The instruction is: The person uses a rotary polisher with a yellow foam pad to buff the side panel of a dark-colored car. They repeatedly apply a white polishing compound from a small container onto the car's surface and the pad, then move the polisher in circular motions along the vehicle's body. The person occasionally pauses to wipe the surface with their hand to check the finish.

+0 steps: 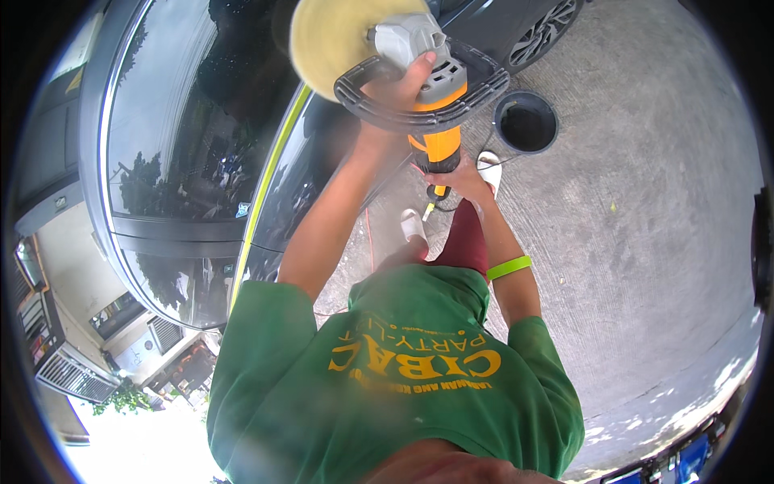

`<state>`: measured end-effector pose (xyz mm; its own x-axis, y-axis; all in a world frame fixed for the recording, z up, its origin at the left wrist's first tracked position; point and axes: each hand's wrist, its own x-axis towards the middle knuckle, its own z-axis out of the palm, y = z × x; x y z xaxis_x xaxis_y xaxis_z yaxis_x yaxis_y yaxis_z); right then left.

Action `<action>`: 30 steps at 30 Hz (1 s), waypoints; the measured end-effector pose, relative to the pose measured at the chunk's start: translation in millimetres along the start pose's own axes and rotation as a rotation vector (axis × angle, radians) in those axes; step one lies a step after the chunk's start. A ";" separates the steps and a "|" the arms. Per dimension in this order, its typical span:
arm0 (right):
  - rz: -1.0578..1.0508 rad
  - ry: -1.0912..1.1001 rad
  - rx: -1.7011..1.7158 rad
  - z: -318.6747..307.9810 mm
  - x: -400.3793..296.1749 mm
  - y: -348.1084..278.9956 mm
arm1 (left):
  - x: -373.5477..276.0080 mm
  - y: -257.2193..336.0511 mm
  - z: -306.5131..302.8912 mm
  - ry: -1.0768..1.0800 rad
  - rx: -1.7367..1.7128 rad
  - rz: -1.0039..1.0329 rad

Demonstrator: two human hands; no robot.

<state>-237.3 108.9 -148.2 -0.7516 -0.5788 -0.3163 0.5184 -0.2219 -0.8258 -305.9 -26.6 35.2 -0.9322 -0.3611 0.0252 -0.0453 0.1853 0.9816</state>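
Note:
I hold a yellow-and-grey rotary polisher [444, 145] upright against the side of a dark car. My left hand [402, 88] grips it near the grey gear head, inside the black D-shaped handle [417, 121], with the thumb lying on the grey housing. Lower down, my right hand [462, 178] is closed around the rear end of the polisher body. The round yellow pad [329, 48] faces the car and overlaps its dark window area in view; whether it touches, I cannot tell. Lime-green masking tape [272, 160] runs along the window's lower edge.
A round black bucket [526, 123] stands on the concrete floor [635, 212], near the car's alloy wheel [541, 33]. A thin cord [484, 166] trails by my feet in white slippers [413, 224]. An orange-red cord [370, 239] lies beside the car.

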 end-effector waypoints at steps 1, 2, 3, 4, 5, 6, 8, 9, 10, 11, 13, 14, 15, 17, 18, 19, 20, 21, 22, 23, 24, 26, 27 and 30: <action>0.013 -0.002 -0.011 -7.7 9.8 -10.7 | 15.1 6.8 11.1 -0.002 0.004 0.025; 0.039 -0.015 0.038 -11.8 15.3 -18.0 | 23.1 14.0 17.7 -0.010 0.035 0.025; 0.066 -0.024 0.089 -13.4 19.8 -23.3 | 29.2 19.9 23.4 -0.021 0.067 0.023; 0.093 -0.033 0.139 -13.5 23.7 -27.7 | 33.0 24.1 27.6 -0.033 0.098 0.020; 0.136 -0.037 0.115 -9.1 22.9 -28.5 | 31.2 27.5 21.0 -0.070 0.304 -0.090; 0.182 -0.060 0.096 4.2 16.5 -25.2 | 22.6 13.0 8.9 -0.010 0.231 -0.105; 0.171 -0.120 -0.030 14.2 5.4 4.5 | -3.3 -18.3 -10.6 0.057 0.144 -0.202; 0.170 -0.156 -0.045 19.2 -3.0 13.1 | -24.3 -19.7 -22.6 0.080 0.143 -0.291; 0.166 -0.189 -0.063 23.3 -11.1 21.2 | -42.2 -32.1 -38.5 0.101 0.181 -0.293; 0.213 -0.203 -0.002 26.3 -20.9 20.6 | -56.9 -41.3 -47.9 0.126 0.215 -0.296; 0.198 -0.258 -0.010 27.0 -17.5 21.7 | -65.3 -34.4 -40.8 0.181 0.207 -0.280; 0.176 -0.259 -0.024 25.6 -12.1 22.9 | -59.1 -32.9 -40.1 0.106 0.201 -0.288; 0.164 -0.270 -0.039 26.9 -11.1 19.6 | -52.4 -40.5 -45.9 0.063 0.354 -0.271; 0.087 -0.162 0.172 31.3 1.6 18.5 | -20.3 -21.6 -18.6 0.028 0.323 -0.126; 0.109 -0.198 0.187 27.7 13.9 17.0 | -3.3 -6.1 -4.2 0.018 0.340 -0.108; 0.134 -0.234 0.202 24.8 24.5 13.1 | 8.7 6.7 6.6 0.009 0.355 -0.094; 0.134 -0.222 0.209 24.4 29.9 10.7 | 18.7 6.4 11.3 -0.010 0.386 -0.019; 0.129 -0.206 0.211 22.5 36.0 11.6 | 24.7 6.2 14.4 -0.031 0.409 0.062; 0.049 -0.187 0.174 21.4 44.1 20.5 | 26.2 16.6 18.4 -0.047 0.398 0.013; 0.089 -0.181 0.154 20.0 42.2 30.3 | 20.3 15.8 15.4 -0.045 0.358 0.007; 0.131 -0.188 0.140 25.9 38.7 33.1 | 12.2 14.0 6.5 -0.036 0.329 0.000; 0.188 -0.205 0.099 38.2 27.9 46.1 | -8.3 -8.1 -21.2 0.001 0.325 -0.026; 0.172 -0.204 0.052 46.5 18.2 53.3 | -26.2 -15.3 -39.3 0.004 0.307 -0.049; 0.185 -0.203 0.018 63.9 -16.4 80.5 | -84.5 -43.9 -87.1 0.035 0.191 -0.253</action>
<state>-157.2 50.3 -179.7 -0.5468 -0.7562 -0.3595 0.6482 -0.1105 -0.7534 -193.9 -83.9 6.5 -0.8702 -0.4479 -0.2053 -0.3437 0.2532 0.9043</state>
